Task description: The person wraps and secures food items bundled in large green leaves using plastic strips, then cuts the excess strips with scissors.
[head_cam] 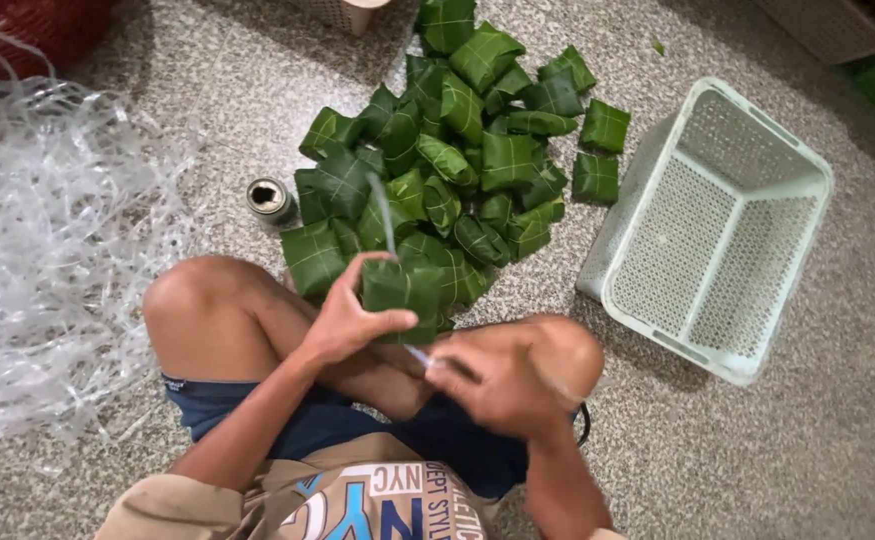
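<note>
I sit cross-legged on the floor. My left hand (pixel 345 322) grips a square green leaf-wrapped parcel (pixel 402 290) held over my legs. A pale plastic string (pixel 385 215) rises from the parcel's top. My right hand (pixel 487 378) is closed on the lower end of the string, just below the parcel. Beyond my hands lies a pile of several tied leaf parcels (pixel 467 150) on the floor.
A tangled heap of clear plastic strips (pixel 47 240) covers the floor at left. A small round metal can (pixel 269 198) stands beside the pile. A pale perforated plastic basket (pixel 727 225) lies on its side at right. A red basket (pixel 27 25) sits at top left.
</note>
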